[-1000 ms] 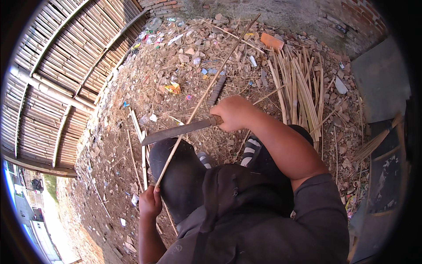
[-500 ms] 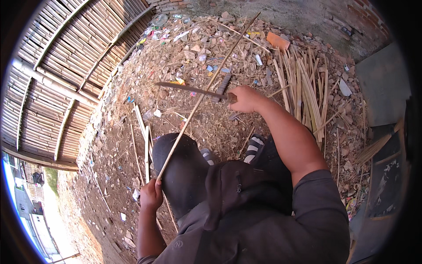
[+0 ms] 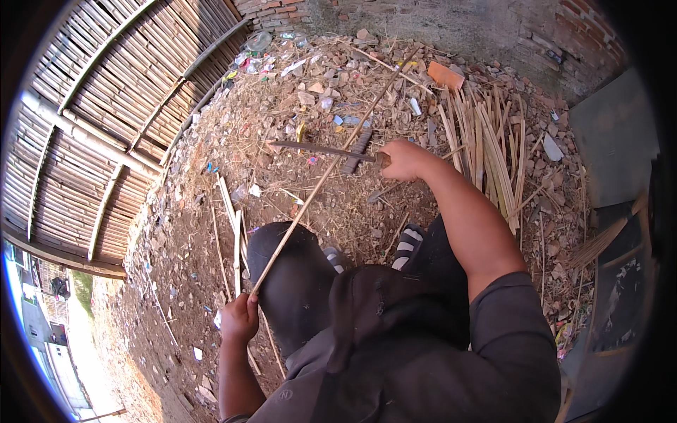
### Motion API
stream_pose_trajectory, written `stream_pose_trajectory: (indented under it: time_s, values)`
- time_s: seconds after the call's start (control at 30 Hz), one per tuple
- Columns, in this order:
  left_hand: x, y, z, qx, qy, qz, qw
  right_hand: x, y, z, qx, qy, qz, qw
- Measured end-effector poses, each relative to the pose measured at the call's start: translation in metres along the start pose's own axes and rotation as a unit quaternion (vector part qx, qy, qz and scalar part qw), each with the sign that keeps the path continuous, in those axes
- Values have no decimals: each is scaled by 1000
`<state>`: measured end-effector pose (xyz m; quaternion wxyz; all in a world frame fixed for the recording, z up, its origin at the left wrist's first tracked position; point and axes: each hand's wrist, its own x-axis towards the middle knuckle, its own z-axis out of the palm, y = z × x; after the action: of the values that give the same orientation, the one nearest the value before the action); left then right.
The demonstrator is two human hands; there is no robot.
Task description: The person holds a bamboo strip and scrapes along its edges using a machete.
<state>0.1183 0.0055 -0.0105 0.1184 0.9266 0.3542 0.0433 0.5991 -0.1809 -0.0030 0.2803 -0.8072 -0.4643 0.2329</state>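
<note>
My left hand point(image 3: 240, 319) is closed round the near end of a long thin bamboo strip point(image 3: 295, 220), beside my left knee. The strip slants away over the knee to the far right. My right hand point(image 3: 403, 161) grips the short handle of a machete point(image 3: 317, 148), its dark blade pointing left. The blade crosses the middle of the strip; whether they touch I cannot tell. Beneath them on the ground lies a dark ridged bar point(image 3: 357, 150).
A heap of split bamboo strips point(image 3: 493, 144) lies at the right, with a terracotta tile piece point(image 3: 446, 75) behind it. More strips point(image 3: 229, 211) lie left of my knee. Rubble and litter cover the ground. A bamboo wall point(image 3: 106, 106) stands left, a brick wall point(image 3: 451, 32) at the back.
The machete and my right hand have shifted slightly right and nearer to me. The strip's far end has come lower, while my left hand keeps its hold.
</note>
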Motion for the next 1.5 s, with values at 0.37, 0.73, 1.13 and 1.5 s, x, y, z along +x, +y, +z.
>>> stream_pose_trajectory:
  time_s: [0.37,0.73,1.13,1.5]
  values:
    - [-10,-16,7,-30,-6,21,999,-2,9,9,18,59,34,997]
    - [-15,-24,2,-50,-11,20,998,-20,-69,30,-243,-12,-131,961]
    - [-23,-32,-4,-57,-14,22,998,-15,-47,15,-105,18,-49,993]
    - [-16,-21,-30,-120,-96,-57,986,5,36,3,35,118,101,987]
